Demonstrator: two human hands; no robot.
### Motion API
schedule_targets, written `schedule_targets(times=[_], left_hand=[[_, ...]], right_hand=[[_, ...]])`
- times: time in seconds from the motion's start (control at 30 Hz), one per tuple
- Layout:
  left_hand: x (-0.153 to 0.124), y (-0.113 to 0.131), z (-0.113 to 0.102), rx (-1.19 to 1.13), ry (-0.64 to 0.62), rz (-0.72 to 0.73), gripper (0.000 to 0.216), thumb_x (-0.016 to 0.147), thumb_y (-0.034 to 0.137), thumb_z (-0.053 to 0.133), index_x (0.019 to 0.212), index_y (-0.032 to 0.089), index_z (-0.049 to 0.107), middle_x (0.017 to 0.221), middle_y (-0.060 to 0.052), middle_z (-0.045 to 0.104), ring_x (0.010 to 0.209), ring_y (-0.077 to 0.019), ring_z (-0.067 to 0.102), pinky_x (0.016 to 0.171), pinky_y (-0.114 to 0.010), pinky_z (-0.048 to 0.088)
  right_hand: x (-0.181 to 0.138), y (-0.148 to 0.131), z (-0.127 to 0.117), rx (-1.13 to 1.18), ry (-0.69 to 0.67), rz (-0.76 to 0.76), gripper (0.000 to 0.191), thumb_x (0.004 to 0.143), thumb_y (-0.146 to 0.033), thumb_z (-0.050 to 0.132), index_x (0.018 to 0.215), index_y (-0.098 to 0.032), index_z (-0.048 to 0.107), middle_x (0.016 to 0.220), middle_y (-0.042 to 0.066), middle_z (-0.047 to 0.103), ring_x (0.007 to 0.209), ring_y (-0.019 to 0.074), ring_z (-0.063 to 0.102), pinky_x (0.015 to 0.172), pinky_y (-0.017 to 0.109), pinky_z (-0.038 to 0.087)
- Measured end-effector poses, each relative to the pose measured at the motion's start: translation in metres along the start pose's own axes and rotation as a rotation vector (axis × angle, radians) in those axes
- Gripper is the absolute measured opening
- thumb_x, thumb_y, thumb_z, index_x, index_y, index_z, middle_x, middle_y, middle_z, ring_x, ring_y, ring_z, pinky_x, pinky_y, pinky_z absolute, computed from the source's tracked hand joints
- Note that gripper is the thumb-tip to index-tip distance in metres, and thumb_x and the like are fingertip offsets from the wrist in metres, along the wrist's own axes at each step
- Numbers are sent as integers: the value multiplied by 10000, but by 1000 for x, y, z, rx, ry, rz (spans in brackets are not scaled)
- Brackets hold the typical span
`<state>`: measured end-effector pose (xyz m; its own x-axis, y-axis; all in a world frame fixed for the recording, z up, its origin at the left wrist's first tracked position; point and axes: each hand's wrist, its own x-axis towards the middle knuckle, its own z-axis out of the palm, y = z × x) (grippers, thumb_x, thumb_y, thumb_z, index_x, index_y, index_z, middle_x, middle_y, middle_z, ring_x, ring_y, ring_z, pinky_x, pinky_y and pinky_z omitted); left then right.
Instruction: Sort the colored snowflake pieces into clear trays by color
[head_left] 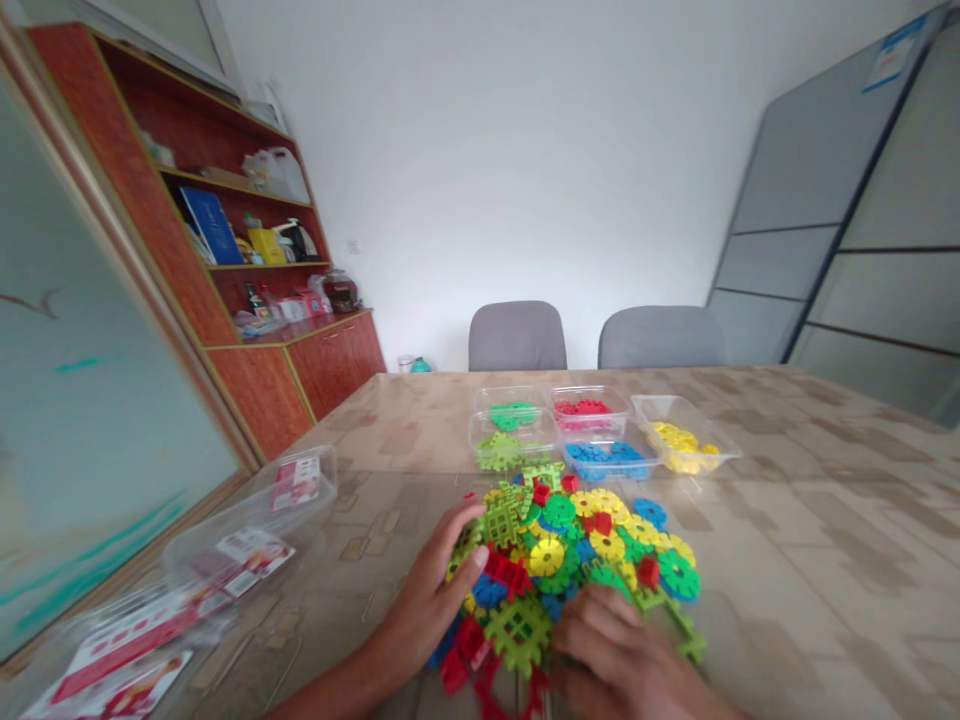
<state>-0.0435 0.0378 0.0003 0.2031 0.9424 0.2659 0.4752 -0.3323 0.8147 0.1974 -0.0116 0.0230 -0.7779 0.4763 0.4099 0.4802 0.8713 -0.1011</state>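
A mixed pile of plastic interlocking pieces lies on the table in front of me, with round yellow flower discs (547,556), green discs (679,575), light-green square lattice pieces (519,630) and red blocks (508,572). My left hand (435,575) rests against the pile's left side, thumb and index finger apart, holding nothing. At the near right of the pile is my right hand (611,640), its fingers curled down and pressed together over the pieces. What its fingertips hold, if anything, is hidden.
Behind the pile stand clear plastic boxes of sorted pieces: green (513,415), light green (501,450), red (585,412), blue (607,460) and yellow (682,447). Clear lidded packages (247,520) with printed labels lie at left. Two grey chairs (517,337) stand beyond the table (817,520).
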Motion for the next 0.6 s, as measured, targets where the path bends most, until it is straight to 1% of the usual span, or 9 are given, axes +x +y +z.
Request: schedule_targets(times=[0.03,0.1,0.13,0.2,0.27,0.37,0.47,0.53,0.6], left_hand=[[2,3,3,-21,-6,11,373,930,357,455,1291,270,485,1396,-38,480,1314,-241,398,1126,-422,276],[10,9,6,-35,4,56,353,920,329,466,1265,270,509,1396,-38,476,1313,-243,396,1127,-429,269],[17,13,7,-31,21,89,341,913,309,471,1247,266,523,1391,-39,478,1310,-243,397,1126,-432,269],[32,21,4,-22,60,164,314,893,264,483,1199,252,557,1368,-44,494,1298,-239,408,1118,-428,274],[47,31,0,-32,88,223,298,878,219,483,1159,237,578,1333,-50,520,1277,-229,431,1103,-411,293],[60,45,-9,-12,71,274,274,859,162,474,1085,222,616,1262,-51,566,1210,-215,493,1060,-379,341],[60,49,-17,81,-28,302,222,835,137,495,970,202,659,1144,-56,614,1109,-209,551,998,-350,387],[56,46,-20,120,-107,312,185,833,146,512,924,193,667,1080,-57,627,1060,-205,568,961,-334,411],[52,43,-21,156,-167,305,162,833,156,534,921,197,664,1066,-56,625,1045,-202,569,945,-325,420]], right_hand=[[4,7,-7,15,39,19,166,954,-180,479,918,-219,637,837,25,659,813,172,582,751,315,477],[13,19,-27,77,92,54,196,958,-181,442,901,-218,625,804,21,646,776,173,566,716,320,447],[18,24,-38,121,105,71,197,951,-169,431,916,-216,619,811,23,643,771,172,563,704,317,438],[29,37,-58,189,131,171,187,950,-160,438,948,-218,616,852,24,645,811,165,575,731,309,435],[37,52,-67,224,132,258,176,946,-187,460,936,-222,632,876,30,651,827,168,588,732,305,445],[42,67,-57,254,116,331,159,915,-186,502,954,-227,650,898,34,658,858,186,602,744,314,456],[40,66,-32,273,84,359,164,866,-198,577,1015,-220,642,937,43,652,889,202,599,760,323,457],[38,62,-18,271,48,362,138,839,-199,610,970,-211,651,927,44,646,889,206,593,761,325,449],[36,61,-10,280,33,375,54,833,-195,609,865,-198,652,861,33,639,836,193,589,730,310,436]])
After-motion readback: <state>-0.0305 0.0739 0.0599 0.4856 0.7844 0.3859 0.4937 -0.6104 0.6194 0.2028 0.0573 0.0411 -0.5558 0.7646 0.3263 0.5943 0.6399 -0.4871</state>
